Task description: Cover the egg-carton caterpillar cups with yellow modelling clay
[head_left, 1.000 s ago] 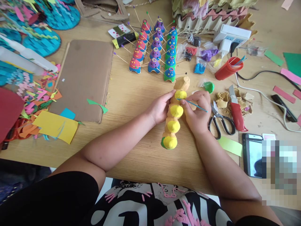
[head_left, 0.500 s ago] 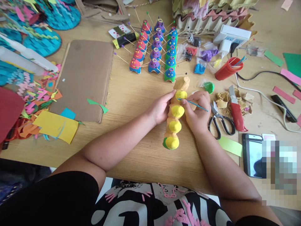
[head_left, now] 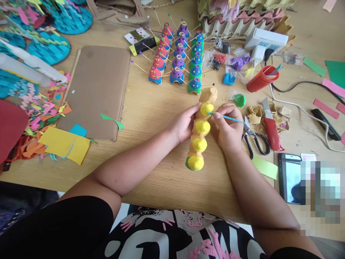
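My left hand (head_left: 185,124) grips the left edge of a bumpy cardboard strip (head_left: 208,95), its fingertips partly hidden behind it. Several bumps on the strip are coated yellow, the far one is bare tan, and green shows at the near end. Between the thumb and fingers of my right hand (head_left: 229,124) is a thin blue stick (head_left: 229,118), its tip touching the right side of the upper yellow bump (head_left: 207,109). Beyond the strip stand rows of painted red, purple and blue-green bump figures (head_left: 194,83) with pins.
Scissors (head_left: 250,133) and a red-handled cutter (head_left: 272,133) lie right of my right hand. Farther off are a green clay lump (head_left: 239,100) and a red cup (head_left: 258,82). A phone (head_left: 291,180) rests near the right front; a cardboard sheet (head_left: 97,90) lies left.
My right hand has shifted slightly right, and the stick's tip has moved from the middle of the upper yellow bump to its right side. The strip has tilted slightly.
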Tool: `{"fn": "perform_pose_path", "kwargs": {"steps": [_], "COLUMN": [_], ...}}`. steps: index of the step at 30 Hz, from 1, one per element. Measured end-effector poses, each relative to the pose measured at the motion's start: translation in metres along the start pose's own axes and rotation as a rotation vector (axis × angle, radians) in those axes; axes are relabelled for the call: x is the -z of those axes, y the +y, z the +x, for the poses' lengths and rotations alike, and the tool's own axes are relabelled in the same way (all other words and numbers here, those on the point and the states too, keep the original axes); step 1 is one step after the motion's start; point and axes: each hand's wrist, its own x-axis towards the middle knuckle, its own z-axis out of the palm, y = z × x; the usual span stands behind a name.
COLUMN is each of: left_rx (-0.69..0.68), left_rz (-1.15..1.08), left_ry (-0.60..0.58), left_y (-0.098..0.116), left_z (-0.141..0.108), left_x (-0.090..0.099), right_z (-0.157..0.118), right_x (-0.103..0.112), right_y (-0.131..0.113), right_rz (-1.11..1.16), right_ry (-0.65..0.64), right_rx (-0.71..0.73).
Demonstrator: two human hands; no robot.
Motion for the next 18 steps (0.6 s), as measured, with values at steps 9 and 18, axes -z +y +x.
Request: {"fn": "perform_pose_path", "kwargs": {"steps": [9,18], "left_rx": [0.032,0.014], "left_rz": [-0.019,0.009], "left_ry": [-0.012,0.01], "left_y": [-0.001,-0.003], "left_z": [0.002,-0.001], "left_x": [0.003,0.0], "right_z": [0.001,0.0], "right_x": [0.0,-0.001], "right_y": [-0.009,-0.013], "right_rz": [-0.152,-0.317], "right_ry": [-0.014,0.046], "right_rx": [0.089,0.179]}}
